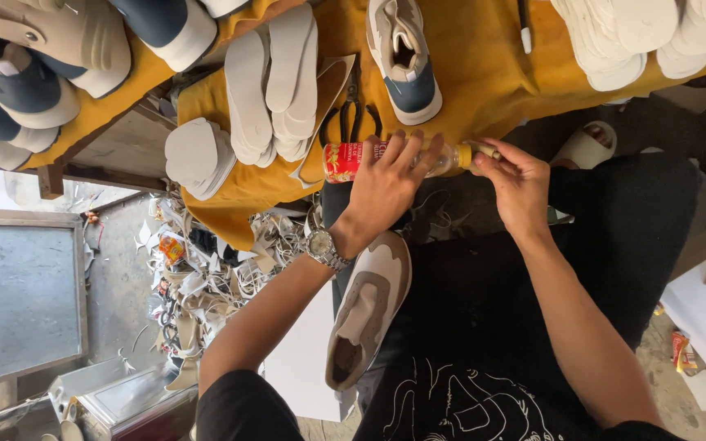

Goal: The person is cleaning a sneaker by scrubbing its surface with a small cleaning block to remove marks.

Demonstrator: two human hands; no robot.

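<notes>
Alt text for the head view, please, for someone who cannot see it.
The left hand holds a clear bottle with a red label sideways while the right hand grips its yellow cap. A white and tan shoe rests on the person's lap, by a yellow-covered table.

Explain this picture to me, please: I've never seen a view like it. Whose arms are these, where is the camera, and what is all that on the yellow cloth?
The camera sits on a person's head and looks down, so both arms are that person's own. The left hand, with a wristwatch, grips a clear plastic bottle with a red label, lying sideways. The right hand pinches the bottle's yellow cap end. A white and beige shoe rests on the person's lap. Ahead is a table under a yellow cloth, carrying stacks of white insoles, a finished shoe, black pliers and more shoes at the left. Offcut scraps litter the floor below.
</notes>
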